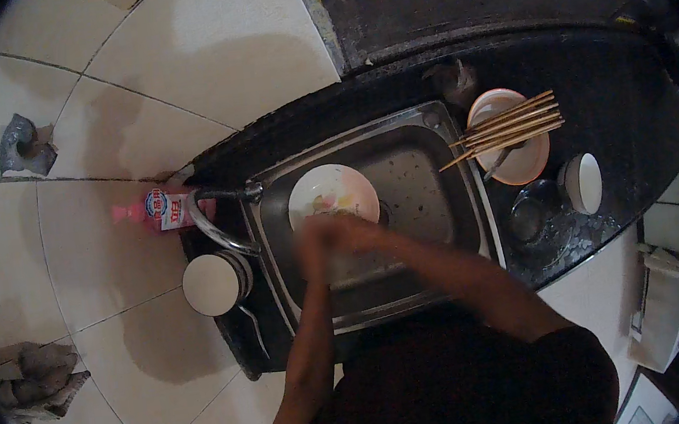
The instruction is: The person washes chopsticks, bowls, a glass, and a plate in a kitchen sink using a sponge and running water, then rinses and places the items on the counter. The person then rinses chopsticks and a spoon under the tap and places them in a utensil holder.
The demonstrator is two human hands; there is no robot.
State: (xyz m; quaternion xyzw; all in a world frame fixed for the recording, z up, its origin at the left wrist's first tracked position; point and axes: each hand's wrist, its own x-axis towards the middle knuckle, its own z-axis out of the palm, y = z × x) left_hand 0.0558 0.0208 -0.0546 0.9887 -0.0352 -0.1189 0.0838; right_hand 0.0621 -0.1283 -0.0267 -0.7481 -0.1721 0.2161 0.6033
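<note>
My left hand (313, 243) and my right hand (357, 233) meet over the sink, both blurred. They are at the near edge of a white bowl (330, 185) with a floral pattern, which is in the stainless steel sink (419, 196). Whether the fingers grip the bowl or something small between them cannot be made out. Drops and small dark specks dot the sink floor to the right. The curved metal faucet (216, 232) stands at the sink's left edge, and no running water is visible.
An orange-rimmed bowl (532, 165) bears several wooden chopsticks (512, 126) and a spoon. Beside it are a white bowl (581, 184) on its side and a clear glass dish (534, 215). Left of the sink are a pink soap bottle (173, 209), stacked white dishes (213, 284) and a spoon (255, 328).
</note>
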